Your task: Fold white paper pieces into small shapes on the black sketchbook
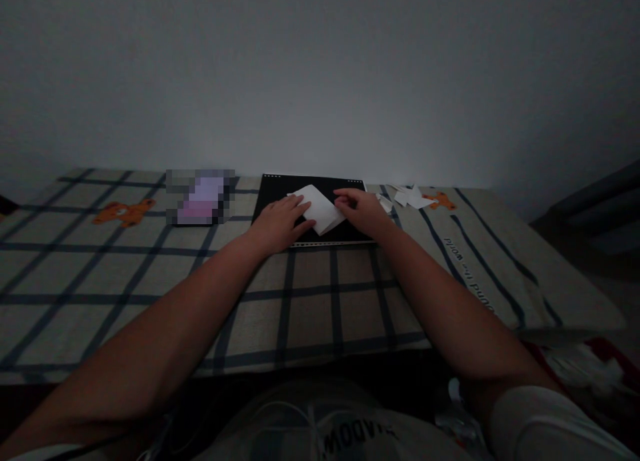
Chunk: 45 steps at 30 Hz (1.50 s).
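Note:
A white sheet of folded paper [318, 207] lies on a black board [273, 189] on the far part of a checked cloth. My left hand [279, 222] rests flat on the paper's left side, fingers stretched out and pressing down. My right hand [361, 209] sits at the paper's right edge, fingers curled and pinching or pressing it. Both forearms reach forward from the bottom of the view.
The checked cloth [150, 281] with orange bear prints covers the surface, which ends at a plain wall. A blurred purple patch [200, 197] lies left of the board. Several white paper scraps [407, 197] lie to the right. The cloth's right edge drops off.

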### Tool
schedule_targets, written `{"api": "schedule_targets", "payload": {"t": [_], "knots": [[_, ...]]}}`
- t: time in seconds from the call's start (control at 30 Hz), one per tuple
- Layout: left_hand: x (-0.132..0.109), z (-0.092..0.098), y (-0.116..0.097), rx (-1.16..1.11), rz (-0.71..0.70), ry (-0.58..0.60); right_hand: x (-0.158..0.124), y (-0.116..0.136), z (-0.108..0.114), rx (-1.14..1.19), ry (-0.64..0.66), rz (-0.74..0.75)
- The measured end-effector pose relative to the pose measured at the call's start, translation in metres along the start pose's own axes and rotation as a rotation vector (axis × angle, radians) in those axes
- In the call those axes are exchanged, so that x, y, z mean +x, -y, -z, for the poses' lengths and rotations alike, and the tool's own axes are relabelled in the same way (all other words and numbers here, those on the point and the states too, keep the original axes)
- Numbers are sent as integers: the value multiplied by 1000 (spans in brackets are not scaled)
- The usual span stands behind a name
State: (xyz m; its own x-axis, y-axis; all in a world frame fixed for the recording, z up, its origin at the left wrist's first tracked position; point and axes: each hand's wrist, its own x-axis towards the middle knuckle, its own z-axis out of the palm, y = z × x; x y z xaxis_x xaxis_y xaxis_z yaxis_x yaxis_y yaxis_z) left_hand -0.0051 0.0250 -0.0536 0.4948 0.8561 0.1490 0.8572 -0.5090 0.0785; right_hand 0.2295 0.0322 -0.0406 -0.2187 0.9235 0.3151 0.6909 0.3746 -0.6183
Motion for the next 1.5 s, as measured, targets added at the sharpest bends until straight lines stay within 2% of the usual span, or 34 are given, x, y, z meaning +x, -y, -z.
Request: {"api": "schedule_targets", "payload": {"t": [0.23, 0.5, 0.67, 0.87, 1.17, 1.5], "knots": [[2, 2, 4, 9, -14, 17, -2, -2, -5, -75, 91, 99], [3, 2, 14, -14, -68, 113, -5, 3, -4, -4, 167, 170], [1, 9, 16, -35, -128, 149, -3, -1, -6, 23, 171, 172], [0, 14, 14, -28, -130, 163, 1, -9, -9, 41, 147, 227], [1, 13, 12, -37, -122, 165, 6, -21, -15, -8, 148, 290], [0, 11, 9, -18, -109, 128, 4, -19, -17, 9, 143, 296]]}}
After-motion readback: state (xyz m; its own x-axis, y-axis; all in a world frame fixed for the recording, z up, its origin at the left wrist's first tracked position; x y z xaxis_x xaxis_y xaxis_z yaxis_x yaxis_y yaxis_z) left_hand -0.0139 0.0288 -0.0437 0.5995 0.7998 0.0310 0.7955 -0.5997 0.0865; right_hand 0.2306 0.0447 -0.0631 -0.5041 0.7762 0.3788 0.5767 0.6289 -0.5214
